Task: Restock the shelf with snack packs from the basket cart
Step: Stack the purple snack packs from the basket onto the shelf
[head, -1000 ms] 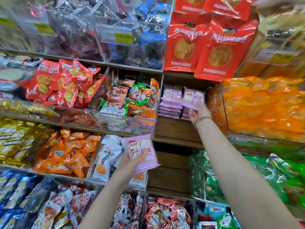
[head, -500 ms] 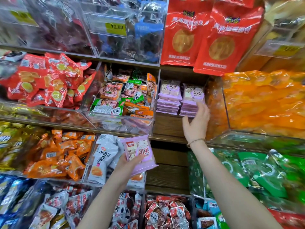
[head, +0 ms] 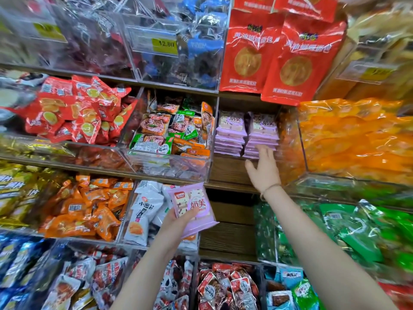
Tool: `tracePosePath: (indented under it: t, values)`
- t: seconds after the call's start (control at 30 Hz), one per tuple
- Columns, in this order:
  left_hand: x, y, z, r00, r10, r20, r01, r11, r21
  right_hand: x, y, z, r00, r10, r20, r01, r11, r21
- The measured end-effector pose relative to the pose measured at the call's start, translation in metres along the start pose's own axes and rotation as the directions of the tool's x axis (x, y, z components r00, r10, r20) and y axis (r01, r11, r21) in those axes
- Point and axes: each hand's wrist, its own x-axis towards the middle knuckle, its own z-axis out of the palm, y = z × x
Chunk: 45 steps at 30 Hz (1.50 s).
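The left hand (head: 176, 222) grips a flat lilac plastic-wrapped snack pack (head: 193, 205) from below, thumb across its face, at seven o'clock of the two lilac stacks (head: 261, 133) on the wooden shelf (head: 228, 173). The right hand (head: 264, 166), its fingers straight and spread, touches the right stack's lower packs. The pack looks light, slick and crushable, so a gentle hold on its flat faces seems safest.

Yellow price tag (head: 164, 44) reading 12.80, pink pack (head: 196, 206) marked 奶芙, white pack (head: 146, 204) perhaps 小面筋
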Motion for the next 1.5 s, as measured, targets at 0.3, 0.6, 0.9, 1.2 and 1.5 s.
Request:
tracePosePath:
  t: [0.3, 0.6, 0.9, 1.2, 1.5]
  values:
    - [-0.018, -0.002, 0.016, 1.0, -0.019, 0.009, 0.02, 0.994, -0.112, -0.132, -0.035, 0.024, 0.813, 0.042, 0.581, -0.352, 0.831, 0.431]
    - [-0.014, -0.019, 0.013, 0.99, -0.132, -0.041, 0.133, 0.991, 0.032, -0.145, -0.018, 0.027, 0.779, 0.195, 0.597, -0.545, 0.681, 0.488]
    - [0.017, -0.039, 0.001, 0.997, -0.04, -0.073, 0.056, 0.968, 0.246, -0.105, 0.002, 0.012, 0.799, 0.465, 0.38, -0.581, 0.438, 0.686]
    - [0.028, -0.043, -0.022, 0.993, -0.073, 0.097, 0.059, 0.987, 0.148, 0.015, -0.035, -0.009, 0.868, 0.445, 0.22, -0.375, 0.298, 0.878]
    - [0.031, -0.048, -0.024, 0.994, -0.01, 0.105, -0.01, 0.983, 0.185, 0.084, -0.053, 0.001, 0.893, 0.384, 0.235, -0.396, 0.419, 0.817]
